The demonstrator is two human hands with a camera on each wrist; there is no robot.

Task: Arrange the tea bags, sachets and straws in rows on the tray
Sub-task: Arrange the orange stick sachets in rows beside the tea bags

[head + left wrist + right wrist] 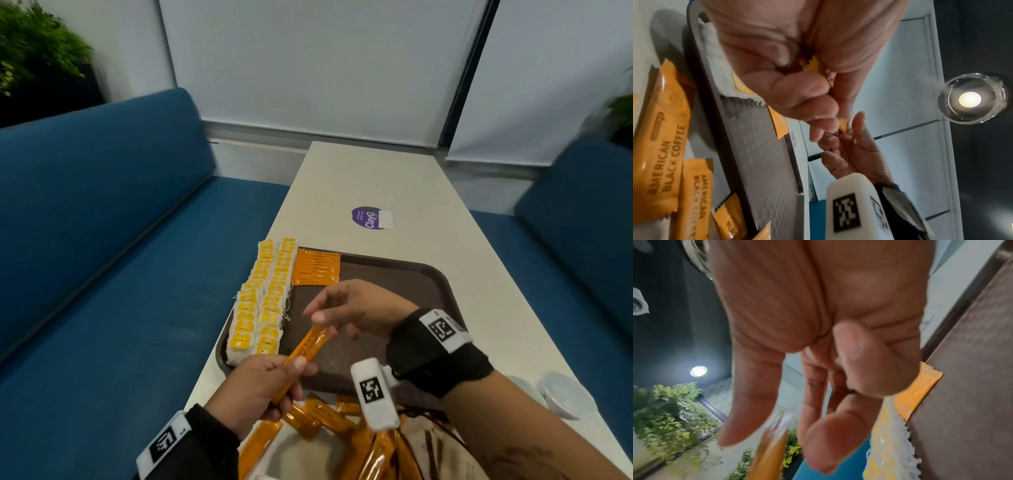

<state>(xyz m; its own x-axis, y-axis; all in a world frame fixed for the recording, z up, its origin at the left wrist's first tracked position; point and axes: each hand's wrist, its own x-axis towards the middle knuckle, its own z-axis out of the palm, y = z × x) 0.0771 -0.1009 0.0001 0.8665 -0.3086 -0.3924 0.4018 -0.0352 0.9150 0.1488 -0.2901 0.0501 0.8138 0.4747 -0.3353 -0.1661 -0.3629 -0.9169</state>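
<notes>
The left hand [263,383] clamped its grip around the lower end of an orange coffee sachet [305,353], held above the tray [404,270] near its front edge. The right hand [352,308] hovered at the upper end, fingers loosely apart. Light, slick and limp, it probably handles best pinched at both sealed ends.
</notes>
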